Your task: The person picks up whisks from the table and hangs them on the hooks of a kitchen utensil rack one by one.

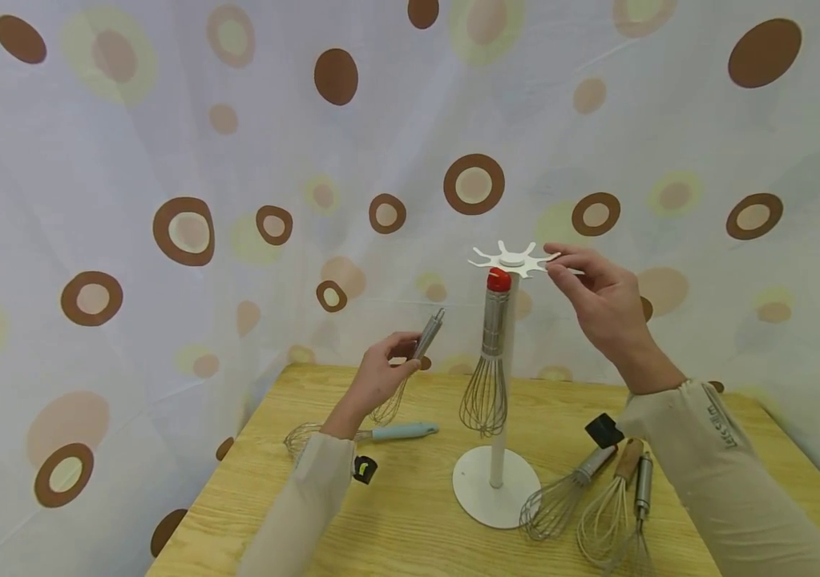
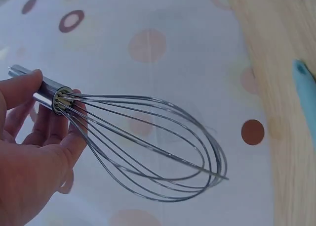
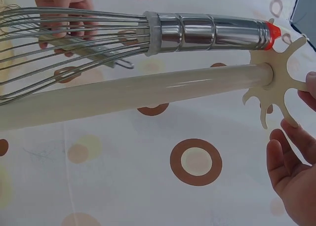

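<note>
My left hand (image 1: pixel 377 377) grips the steel handle of a wire whisk (image 2: pixel 148 149), holding it above the table to the left of a white stand. In the left wrist view its wire loops point away from the fingers. My right hand (image 1: pixel 606 304) pinches one arm of the white stand's star-shaped top (image 1: pixel 512 260) between thumb and fingers. From that top hangs a larger steel whisk (image 1: pixel 495 320) with a red end, its loops downward beside the post (image 3: pixel 173 91). The right wrist view shows the red end close against the top.
A whisk with a light-blue handle (image 1: pixel 405 431) lies on the wooden table (image 1: pixel 395 521) at the left. Right of the round base (image 1: pixel 474 485) lie a steel whisk (image 1: pixel 554 505), a wooden-handled whisk (image 1: pixel 628 459) and a thin steel-handled whisk (image 1: pixel 644 485). A spotted cloth stands behind.
</note>
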